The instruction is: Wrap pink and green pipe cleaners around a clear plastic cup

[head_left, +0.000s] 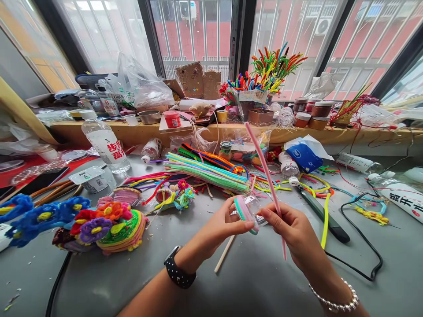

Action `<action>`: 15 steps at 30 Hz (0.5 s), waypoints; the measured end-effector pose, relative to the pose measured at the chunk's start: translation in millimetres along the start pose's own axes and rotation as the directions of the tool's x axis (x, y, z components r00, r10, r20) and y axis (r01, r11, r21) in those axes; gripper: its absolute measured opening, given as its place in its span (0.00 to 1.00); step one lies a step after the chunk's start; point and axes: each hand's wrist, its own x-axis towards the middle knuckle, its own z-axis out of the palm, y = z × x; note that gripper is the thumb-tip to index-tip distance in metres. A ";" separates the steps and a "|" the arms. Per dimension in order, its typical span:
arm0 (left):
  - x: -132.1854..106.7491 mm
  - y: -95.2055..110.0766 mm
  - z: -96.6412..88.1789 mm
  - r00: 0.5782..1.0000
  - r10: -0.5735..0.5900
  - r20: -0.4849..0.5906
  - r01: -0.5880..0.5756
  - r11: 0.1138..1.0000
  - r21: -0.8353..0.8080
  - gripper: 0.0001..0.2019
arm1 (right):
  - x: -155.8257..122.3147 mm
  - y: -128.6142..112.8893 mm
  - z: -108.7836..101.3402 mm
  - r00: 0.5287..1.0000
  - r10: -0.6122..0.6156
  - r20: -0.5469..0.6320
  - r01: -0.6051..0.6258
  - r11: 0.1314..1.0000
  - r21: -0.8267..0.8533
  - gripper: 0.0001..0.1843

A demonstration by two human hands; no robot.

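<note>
Barred windows (194, 31) light a grey surface (99, 281) crowded with craft bits, and the busiest spot is near its front edge, around the middle. Left hand (222, 226) has a small clear plastic container (251, 206) gripped by its rim, where pink and green fuzzy strands (243, 213) run round it. Right hand (291, 224) pinches a long pink pipe cleaner (264, 165), tilted, its upper end leaning left; whether those fingertips touch the container, I can't tell. Just below lies a pale stick (224, 255). Farther out, toward the surface's far edge, sits a bundle of pastel pipe cleaners (208, 174). Over by the left edge are bright fuzzy flowers (95, 229), with a clear bottle (107, 147) upright behind them. On the right, a dark slim tool (325, 215) lies slantwise, and a white bottle (403, 196) rests on its side by the right edge.
</note>
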 end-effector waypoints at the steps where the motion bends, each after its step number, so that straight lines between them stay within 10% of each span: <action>1: -0.5 1.2 -0.3 1.000 -0.022 0.004 0.022 1.000 -0.017 0.25 | 0.0 -0.2 0.2 1.000 0.011 -0.003 -0.011 1.000 0.026 0.17; 9: 2.1 1.4 -1.1 0.980 -0.093 -0.174 0.107 0.992 0.074 0.30 | 3.2 1.7 2.0 0.990 0.140 -0.018 -0.133 0.966 0.221 0.20; 15: 0.0 2.1 1.1 0.959 0.220 -0.178 -0.134 0.906 0.402 0.39 | 4.6 -2.4 1.4 0.974 0.223 0.029 -0.217 0.901 0.376 0.20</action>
